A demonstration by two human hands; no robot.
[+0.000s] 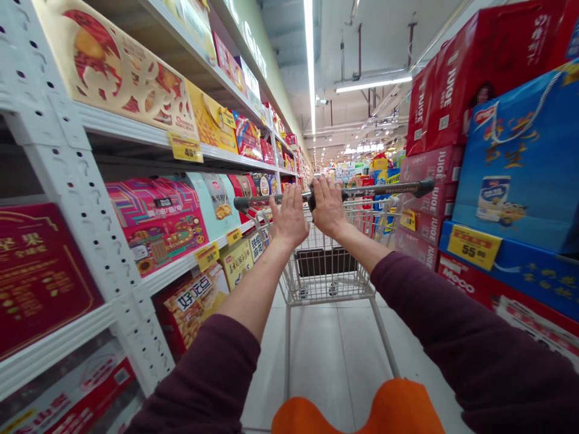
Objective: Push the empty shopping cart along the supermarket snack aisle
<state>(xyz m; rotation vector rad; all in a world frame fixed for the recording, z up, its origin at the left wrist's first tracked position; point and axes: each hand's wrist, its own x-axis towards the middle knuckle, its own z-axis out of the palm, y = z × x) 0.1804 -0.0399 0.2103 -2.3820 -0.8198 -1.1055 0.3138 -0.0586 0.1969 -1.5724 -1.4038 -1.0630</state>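
A wire shopping cart point(330, 265) stands in front of me in a store aisle, its dark handle bar point(384, 190) running across at hand height. My left hand point(288, 218) rests its palm against the bar with the fingers stretched upward, open. My right hand point(326, 208) lies right beside it with the fingers curled over the bar. Both arms wear dark maroon sleeves. The cart basket looks empty apart from a dark panel point(324, 261) at its near end.
White shelves point(149, 135) on the left hold gift boxes with yellow price tags. Stacked red juice cartons point(446, 102) and blue boxes point(520, 163) line the right. A pale tiled floor point(335, 349) runs ahead down the aisle. Something orange point(362, 416) sits at the bottom edge.
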